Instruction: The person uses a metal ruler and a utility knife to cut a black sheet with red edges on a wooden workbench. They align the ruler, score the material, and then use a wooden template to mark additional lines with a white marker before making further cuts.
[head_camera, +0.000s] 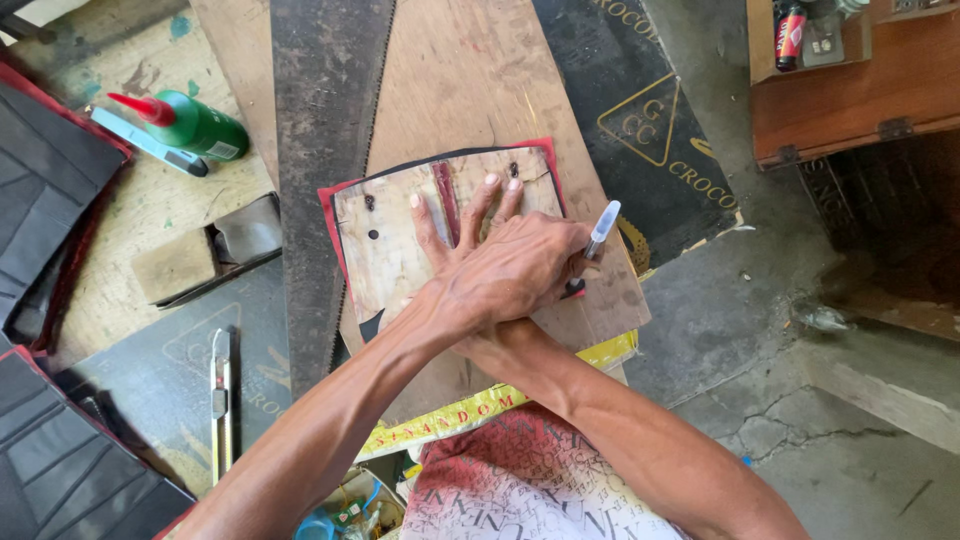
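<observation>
My arms are crossed over a worn, pale template (385, 250) that lies on a sheet of red-edged black material (335, 195) on a plywood board (470, 90). My left hand (515, 265) lies on top and is closed around a marker pen (600, 228), with the pen's tip down at the template's right edge. My right hand (478, 212) reaches in underneath it. Its fingers are spread flat on the template, beside a dark red slot (447, 200).
A long hand saw (320, 150) lies left of the board. Further left are a green glue bottle with a red nozzle (195, 125), a blue cutter (150, 145), a wood block (175, 265), a utility knife (222, 400) and quilted black panels (50, 170). A wooden box (850, 90) sits upper right on concrete floor.
</observation>
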